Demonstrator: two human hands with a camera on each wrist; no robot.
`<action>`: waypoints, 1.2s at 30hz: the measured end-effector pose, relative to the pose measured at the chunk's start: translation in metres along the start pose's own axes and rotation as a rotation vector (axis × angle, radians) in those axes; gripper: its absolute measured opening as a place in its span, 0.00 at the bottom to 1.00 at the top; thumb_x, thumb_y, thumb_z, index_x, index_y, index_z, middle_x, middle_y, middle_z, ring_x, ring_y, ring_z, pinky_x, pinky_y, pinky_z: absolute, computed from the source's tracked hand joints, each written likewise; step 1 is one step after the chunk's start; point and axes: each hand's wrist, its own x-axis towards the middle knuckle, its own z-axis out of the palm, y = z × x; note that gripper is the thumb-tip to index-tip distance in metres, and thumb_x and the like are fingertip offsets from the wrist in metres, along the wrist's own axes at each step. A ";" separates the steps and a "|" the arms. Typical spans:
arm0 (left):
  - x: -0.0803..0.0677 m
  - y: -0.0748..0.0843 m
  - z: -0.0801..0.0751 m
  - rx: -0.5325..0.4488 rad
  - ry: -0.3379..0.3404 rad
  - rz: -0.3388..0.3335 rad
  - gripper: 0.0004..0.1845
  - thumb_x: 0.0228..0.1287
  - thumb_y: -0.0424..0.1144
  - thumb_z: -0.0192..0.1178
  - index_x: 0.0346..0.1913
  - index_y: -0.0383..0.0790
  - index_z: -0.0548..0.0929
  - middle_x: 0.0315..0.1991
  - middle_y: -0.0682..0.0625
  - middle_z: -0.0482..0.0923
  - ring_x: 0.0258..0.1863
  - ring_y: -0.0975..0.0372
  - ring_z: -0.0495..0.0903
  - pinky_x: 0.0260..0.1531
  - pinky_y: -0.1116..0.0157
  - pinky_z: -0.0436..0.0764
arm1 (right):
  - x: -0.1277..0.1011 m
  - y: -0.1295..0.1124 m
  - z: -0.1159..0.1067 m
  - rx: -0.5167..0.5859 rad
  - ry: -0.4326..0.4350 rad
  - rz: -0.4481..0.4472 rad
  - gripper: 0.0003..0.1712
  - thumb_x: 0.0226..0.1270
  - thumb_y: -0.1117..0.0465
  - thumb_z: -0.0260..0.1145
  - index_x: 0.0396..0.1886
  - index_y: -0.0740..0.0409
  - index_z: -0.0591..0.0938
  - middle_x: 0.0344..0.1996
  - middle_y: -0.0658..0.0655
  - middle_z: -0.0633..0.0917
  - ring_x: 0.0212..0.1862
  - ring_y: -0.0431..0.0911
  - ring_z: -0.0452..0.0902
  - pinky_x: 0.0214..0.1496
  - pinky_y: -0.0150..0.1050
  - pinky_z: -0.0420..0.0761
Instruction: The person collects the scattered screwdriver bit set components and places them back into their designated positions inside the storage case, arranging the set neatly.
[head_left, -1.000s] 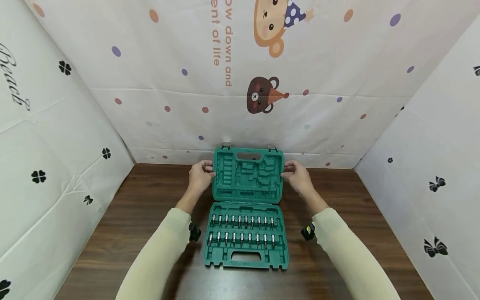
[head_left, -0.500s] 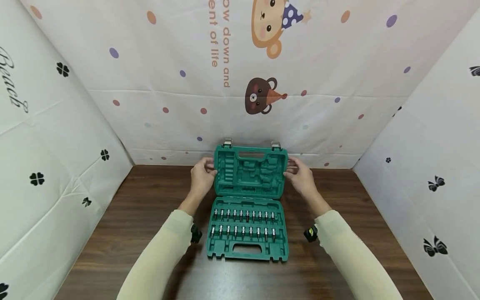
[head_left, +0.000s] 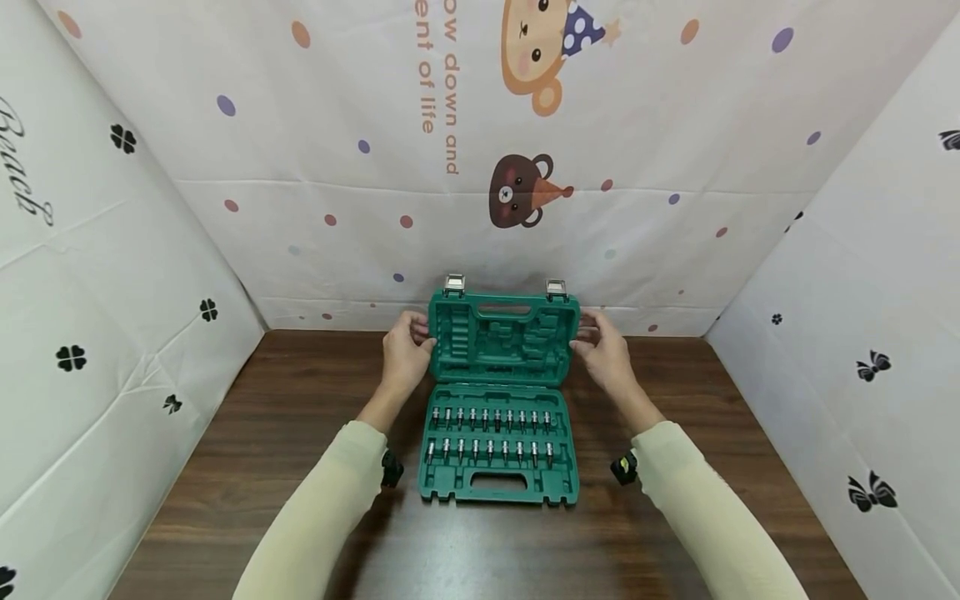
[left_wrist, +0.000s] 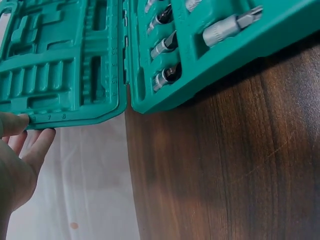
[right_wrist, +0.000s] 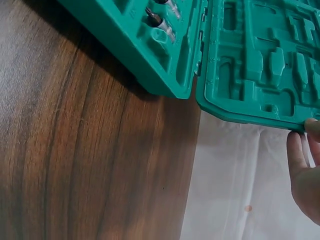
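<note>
A green plastic tool case [head_left: 498,487] lies unfolded on the table, its lid [head_left: 501,371] raised at the back and tilted up. Two rows of silver bit sockets [head_left: 491,451] stand in the base, while the lid's moulded recesses hold nothing. My left hand [head_left: 405,354] pinches the lid's left edge, thumb [left_wrist: 15,121] on the inner side and fingers behind. At the opposite edge my right hand [head_left: 606,354] grips the lid the same way, its thumb [right_wrist: 312,126] on the inner rim. Two metal latches [head_left: 454,284] stick up from the lid's top edge.
Dark wood-grain table [head_left: 300,467] surrounds the case. Close behind the lid rises a white printed cloth wall [head_left: 337,258], with further cloth walls at left [head_left: 112,292] and right [head_left: 825,333].
The lid has tilted further upright, and its latches show more fully. The case's base has shifted away from me, towards the back wall. Both hands keep their hold on the lid.
</note>
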 end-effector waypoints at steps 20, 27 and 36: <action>-0.006 -0.002 0.003 0.003 0.035 0.141 0.13 0.63 0.20 0.67 0.46 0.32 0.77 0.45 0.34 0.80 0.46 0.49 0.81 0.48 0.52 0.87 | -0.008 0.010 -0.002 -0.058 0.076 -0.182 0.32 0.71 0.74 0.67 0.71 0.55 0.70 0.56 0.62 0.78 0.53 0.54 0.79 0.48 0.24 0.77; -0.012 -0.006 0.003 0.035 0.029 0.202 0.12 0.64 0.20 0.66 0.45 0.34 0.76 0.43 0.40 0.79 0.46 0.51 0.83 0.45 0.56 0.89 | -0.013 0.015 0.001 -0.089 0.131 -0.254 0.32 0.69 0.75 0.68 0.69 0.54 0.72 0.48 0.60 0.79 0.47 0.50 0.77 0.41 0.27 0.76; -0.017 -0.004 -0.001 0.156 0.042 0.306 0.09 0.65 0.23 0.67 0.42 0.32 0.77 0.40 0.41 0.79 0.42 0.51 0.83 0.40 0.56 0.87 | -0.019 0.012 0.003 -0.150 0.168 -0.289 0.28 0.68 0.75 0.69 0.65 0.59 0.73 0.43 0.61 0.79 0.42 0.49 0.77 0.38 0.25 0.74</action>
